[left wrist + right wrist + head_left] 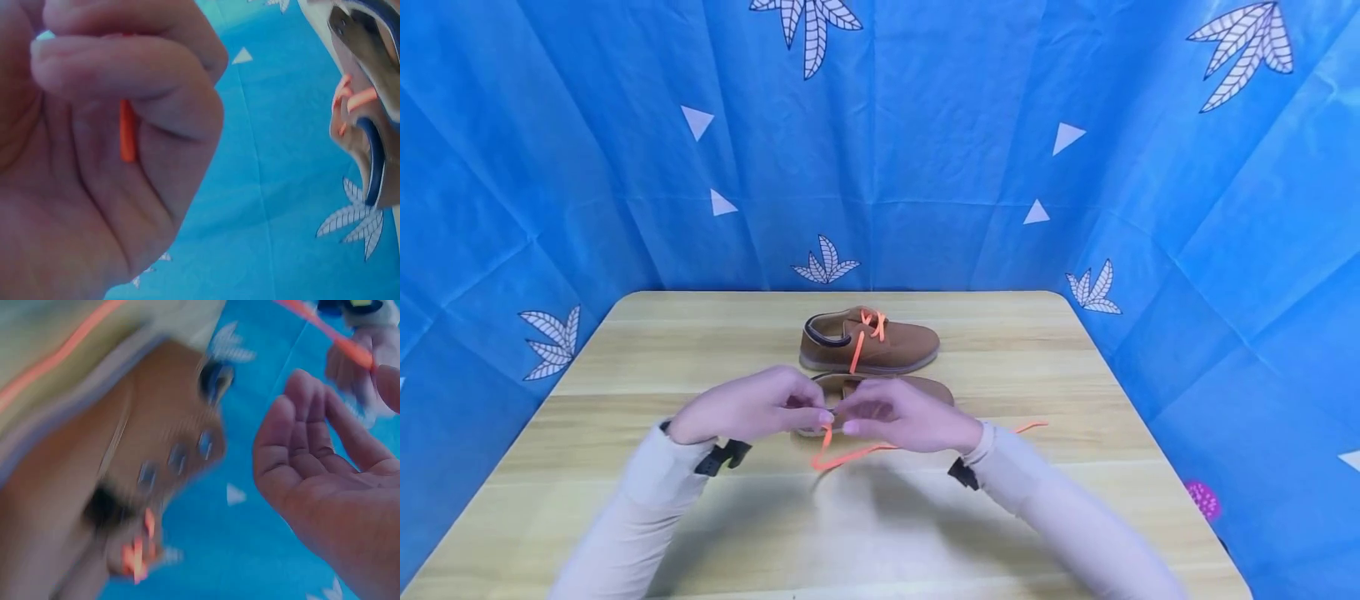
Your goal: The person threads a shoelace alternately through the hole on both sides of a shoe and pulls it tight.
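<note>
An orange shoelace (857, 456) runs from my left hand (760, 404), whose curled fingers and thumb hold it. A short piece of that lace (127, 134) shows below the bent fingers in the left wrist view. Close beside it is my right hand (910, 417), its fingers loosely bent. In the right wrist view its fingertips and thumb stand apart, and the lace (331, 337) passes near the thumb. Both hands are over the nearer brown shoe (936, 390), hiding much of it. A row of eyelets on that shoe (169, 394) appears blurred in the right wrist view.
Behind the nearer shoe stands a second brown shoe (902, 346), with an orange lace (857, 350) through its eyelets. Both rest on a wooden table (700, 333). A loose lace end (1032, 426) lies right of the right wrist. Blue cloth (940, 150) surrounds the table.
</note>
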Demonstrator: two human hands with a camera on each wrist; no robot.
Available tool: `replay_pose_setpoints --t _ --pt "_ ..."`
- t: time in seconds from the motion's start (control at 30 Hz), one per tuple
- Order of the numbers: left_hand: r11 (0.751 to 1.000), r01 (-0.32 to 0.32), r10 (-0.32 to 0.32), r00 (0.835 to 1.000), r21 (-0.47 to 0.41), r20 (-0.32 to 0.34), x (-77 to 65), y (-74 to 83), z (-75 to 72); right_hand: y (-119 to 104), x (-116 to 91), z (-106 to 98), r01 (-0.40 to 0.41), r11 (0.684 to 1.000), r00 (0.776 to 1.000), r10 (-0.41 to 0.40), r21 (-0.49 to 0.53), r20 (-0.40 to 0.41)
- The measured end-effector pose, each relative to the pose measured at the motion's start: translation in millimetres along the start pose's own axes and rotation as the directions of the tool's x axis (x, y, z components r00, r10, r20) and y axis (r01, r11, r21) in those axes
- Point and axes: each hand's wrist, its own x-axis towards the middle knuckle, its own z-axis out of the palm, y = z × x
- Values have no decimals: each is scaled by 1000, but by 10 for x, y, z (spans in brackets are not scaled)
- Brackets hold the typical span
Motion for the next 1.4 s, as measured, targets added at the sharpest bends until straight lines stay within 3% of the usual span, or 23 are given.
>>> replay_pose_setpoints --t 0.17,0.37,0.5,0.63,0.77,0.9,0.97,1.1,1.23,1.4 --pt "998 -62 62 998 -20 8 115 -20 84 3 86 117 24 995 999 -26 96 24" --pt "1000 26 -26 1000 -1 -15 63 -134 44 155 -5 120 -1 996 999 4 84 -36" --pt "997 71 -70 997 5 -30 61 -204 13 256 -118 95 -38 995 999 42 97 -31" --pt "999 31 -31 999 27 -16 152 -205 49 309 -171 109 -32 994 999 33 103 -3" --pt "996 -47 46 999 76 20 286 -136 140 330 -125 195 -2 988 999 9 152 -44" --pt "986 -98 96 995 132 22 396 -70 205 367 -140 278 -33 963 994 59 269 -89" --pt "985 -93 94 996 144 -2 435 -65 226 393 -176 304 -61 942 989 102 330 -110" --pt "989 -28 49 989 146 -138 527 -136 284 457 -281 337 -102 893 958 206 438 -198" --pt "990 83 -47 956 114 -289 609 -267 358 555 -397 369 -163 828 900 347 537 -263" --pt "982 135 -83 937 132 -340 676 -353 430 666 -462 404 -243 731 822 504 638 -264"
